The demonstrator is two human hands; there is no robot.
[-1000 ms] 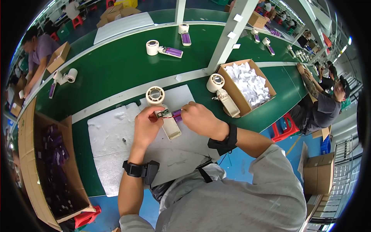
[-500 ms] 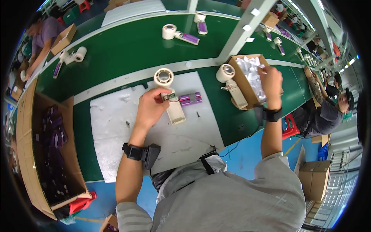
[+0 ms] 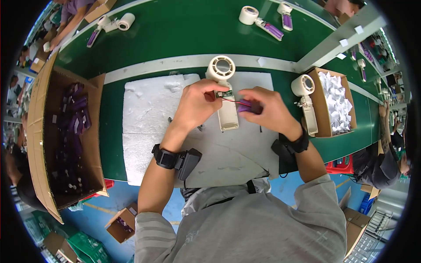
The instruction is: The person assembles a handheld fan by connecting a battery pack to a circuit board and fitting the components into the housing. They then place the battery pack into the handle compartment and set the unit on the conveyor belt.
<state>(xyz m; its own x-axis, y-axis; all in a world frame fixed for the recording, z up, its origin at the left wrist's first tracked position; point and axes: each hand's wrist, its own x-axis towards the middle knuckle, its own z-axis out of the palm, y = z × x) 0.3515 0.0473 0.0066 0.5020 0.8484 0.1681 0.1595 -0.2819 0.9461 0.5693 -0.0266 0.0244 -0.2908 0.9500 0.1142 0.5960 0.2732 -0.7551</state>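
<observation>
A cream handheld fan (image 3: 228,117) with its handle casing opened lies on the white foam mat (image 3: 151,109), round head pointing away from me. My left hand (image 3: 197,105) is closed on the fan at the top of its handle, fingertips at a small green circuit board (image 3: 224,94). Thin red and black wires run from there to a purple battery pack (image 3: 244,105) on the right. Around that pack the thumb and fingers of my right hand (image 3: 271,109) are closed, covering most of it. Whether anything else sits in the right hand is hidden.
Right of the mat lies a second opened fan (image 3: 303,85) beside a cardboard box of white folded pieces (image 3: 335,103). A large carton (image 3: 94,153) holding purple battery packs stands at left. More fans (image 3: 250,15) lie across the rail. Co-workers sit at both sides.
My right hand has left the box of white pieces and come to the battery pack. My left hand stays at the circuit board. The head view has shifted, moving the scene across the picture.
</observation>
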